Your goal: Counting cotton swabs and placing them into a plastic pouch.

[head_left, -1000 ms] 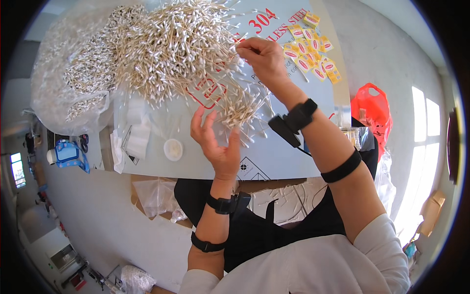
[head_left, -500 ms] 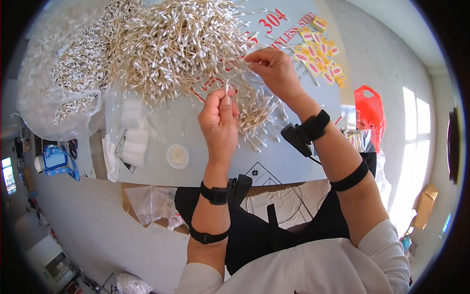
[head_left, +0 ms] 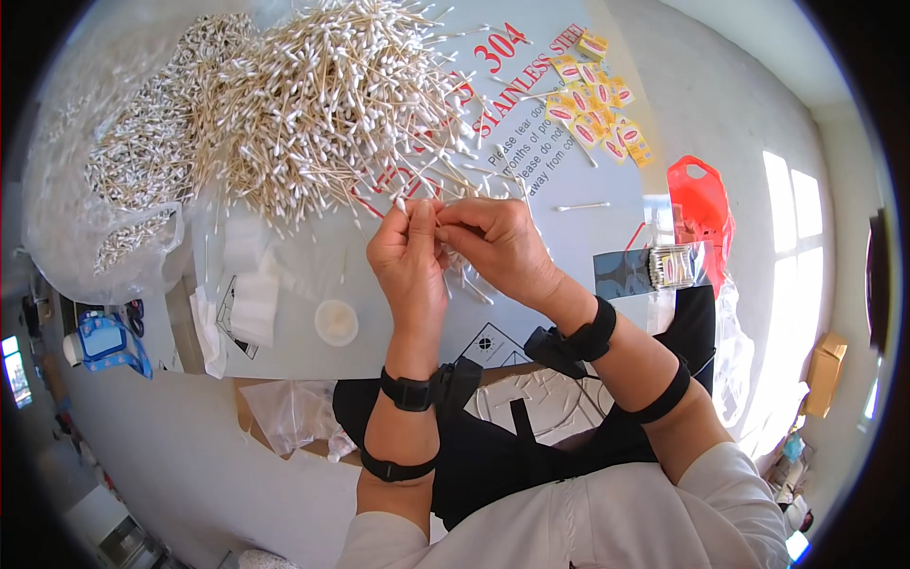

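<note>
Left hand [head_left: 409,261] and right hand [head_left: 498,247] together at table centre, fingertips touching. Both sets of fingers closed on a small bundle of cotton swabs [head_left: 424,204], tips protruding far side; exact count unclear. Large swab pile [head_left: 322,104] just beyond, far left. Yellow labels [head_left: 595,109] far right. Small round lid [head_left: 336,321] near left. Red bag [head_left: 700,204] at right edge.

Off to the side there's a red plastic bag [head_left: 700,204], yellow labels [head_left: 595,104], and a small white cup [head_left: 336,322] on the bench [head_left: 607,237].
</note>
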A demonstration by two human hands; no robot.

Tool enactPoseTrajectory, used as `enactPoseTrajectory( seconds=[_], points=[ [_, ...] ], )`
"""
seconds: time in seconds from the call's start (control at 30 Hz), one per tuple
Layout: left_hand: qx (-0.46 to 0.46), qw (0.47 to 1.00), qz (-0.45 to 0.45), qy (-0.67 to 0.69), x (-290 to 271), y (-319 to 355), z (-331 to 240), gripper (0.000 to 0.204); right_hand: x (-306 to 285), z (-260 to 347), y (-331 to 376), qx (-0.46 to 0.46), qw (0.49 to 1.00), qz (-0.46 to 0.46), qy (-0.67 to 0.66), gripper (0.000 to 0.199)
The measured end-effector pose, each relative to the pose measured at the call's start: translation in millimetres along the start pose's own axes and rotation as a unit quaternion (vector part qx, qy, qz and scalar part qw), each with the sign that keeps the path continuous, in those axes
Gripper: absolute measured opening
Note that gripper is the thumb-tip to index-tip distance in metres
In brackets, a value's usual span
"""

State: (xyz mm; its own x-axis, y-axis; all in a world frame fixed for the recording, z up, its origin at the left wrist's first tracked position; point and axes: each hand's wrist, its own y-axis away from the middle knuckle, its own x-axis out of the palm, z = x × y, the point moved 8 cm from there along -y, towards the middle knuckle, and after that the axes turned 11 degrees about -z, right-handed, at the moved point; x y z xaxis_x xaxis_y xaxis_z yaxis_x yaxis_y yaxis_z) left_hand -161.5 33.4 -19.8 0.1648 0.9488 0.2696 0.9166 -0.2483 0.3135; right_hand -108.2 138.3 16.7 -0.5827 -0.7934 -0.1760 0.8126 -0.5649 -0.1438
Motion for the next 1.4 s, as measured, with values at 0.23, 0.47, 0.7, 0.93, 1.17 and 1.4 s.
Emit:
enactPoseTrajectory(
  seconds=[0.23, 0.47, 0.7, 0.93, 1.17, 1.4],
  points=[
    [0.089, 0.994, -0.044, -0.040, 4.6, 1.0, -11.8, 0.028, -34.3, -19.4, -66.8, -0.037, 0.959, -0.117, 0.254, 0.014],
    [-0.009, 0.999, 0.021, 0.036, 6.7, 0.7, -5.5, 0.026, -21.4, -33.2, -105.0, 0.007, 0.916, -0.048, 0.399, 0.016],
    [-0.045, 0.996, 0.038, 0.072, 6.9, 0.4, -9.6, 0.017, -37.5, -49.0, -61.4, 0.225, 0.971, -0.010, 0.076, 0.016],
    [-0.047, 0.998, 0.017, 0.048, 4.9, -1.7, 3.9, 0.012, -9.4, -27.7, -11.6, 0.182, 0.982, 0.051, -0.006, 0.016],
    [-0.067, 0.996, 0.010, 0.049, -0.6, -5.8, 5.8, 0.009, -5.1, -29.7, -9.4, 0.213, 0.975, 0.056, -0.034, 0.016],
    [-0.063, 0.996, 0.038, 0.042, 4.5, -6.1, 5.1, 0.010, -5.3, -24.4, -8.3, 0.148, 0.987, 0.062, 0.001, 0.013]
  ],
)
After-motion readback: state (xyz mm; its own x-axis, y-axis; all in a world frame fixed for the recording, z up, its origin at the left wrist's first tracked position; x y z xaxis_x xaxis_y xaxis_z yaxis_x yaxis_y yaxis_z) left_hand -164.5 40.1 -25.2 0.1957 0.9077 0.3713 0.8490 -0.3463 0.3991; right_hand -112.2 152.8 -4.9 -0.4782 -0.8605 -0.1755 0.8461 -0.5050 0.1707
